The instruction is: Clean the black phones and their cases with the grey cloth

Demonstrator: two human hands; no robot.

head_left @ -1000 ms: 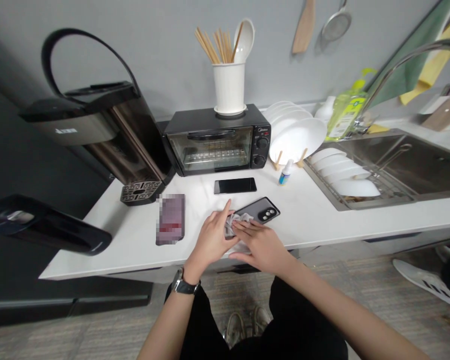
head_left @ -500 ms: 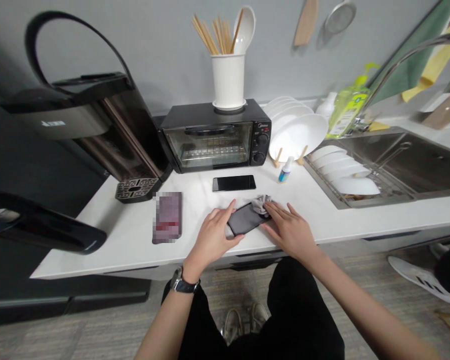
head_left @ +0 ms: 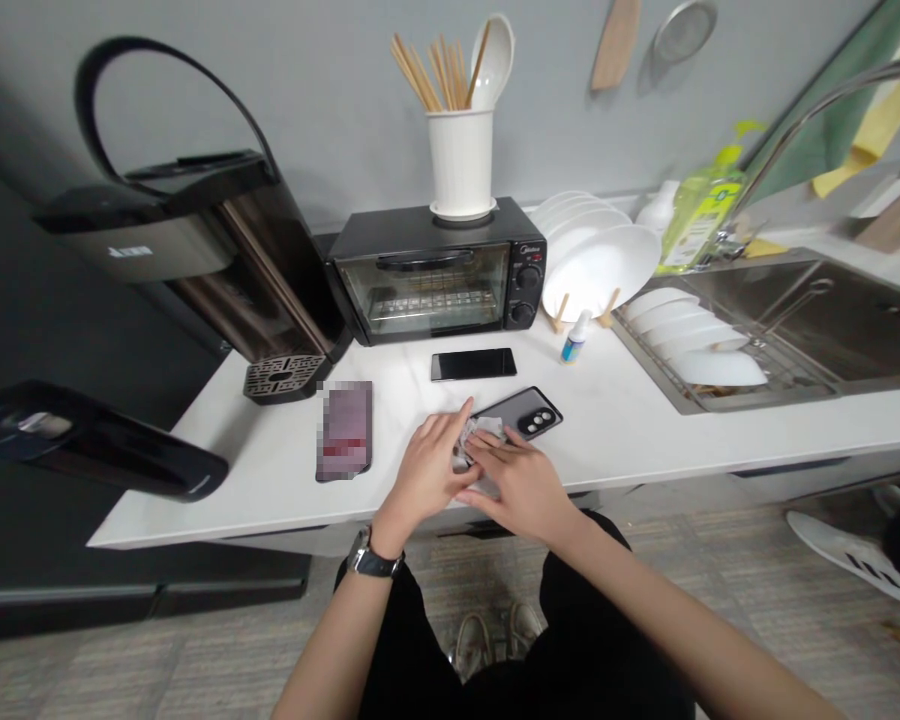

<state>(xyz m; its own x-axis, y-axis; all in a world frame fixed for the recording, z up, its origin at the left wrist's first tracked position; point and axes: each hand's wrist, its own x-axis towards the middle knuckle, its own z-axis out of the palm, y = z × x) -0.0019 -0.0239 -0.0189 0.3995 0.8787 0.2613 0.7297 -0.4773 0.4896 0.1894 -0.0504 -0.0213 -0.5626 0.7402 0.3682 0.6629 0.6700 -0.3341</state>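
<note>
A grey phone case with a black rim and camera holes (head_left: 523, 408) lies tilted on the white counter. My left hand (head_left: 431, 468) grips its left end between thumb and fingers. My right hand (head_left: 516, 480) presses a crumpled grey cloth (head_left: 487, 430) onto that same end, fingers over the cloth. Behind the case lies a black phone (head_left: 473, 365). A small spray bottle with a blue label (head_left: 574, 338) stands to the right of the phone. Left of my hands is a purple, partly pixelated flat item (head_left: 345, 430).
A toaster oven (head_left: 435, 290) carries a white utensil holder (head_left: 461, 160). At the left stand a black water dispenser (head_left: 270, 270) and a dark cylindrical object (head_left: 97, 445). Plates (head_left: 604, 270) and a sink (head_left: 832, 330) are on the right. A person's shoe (head_left: 847, 555) shows at lower right.
My right hand has slid the cloth left along the case, from its camera end to the end by my left hand. The camera holes are now uncovered. The view has shifted slightly.
</note>
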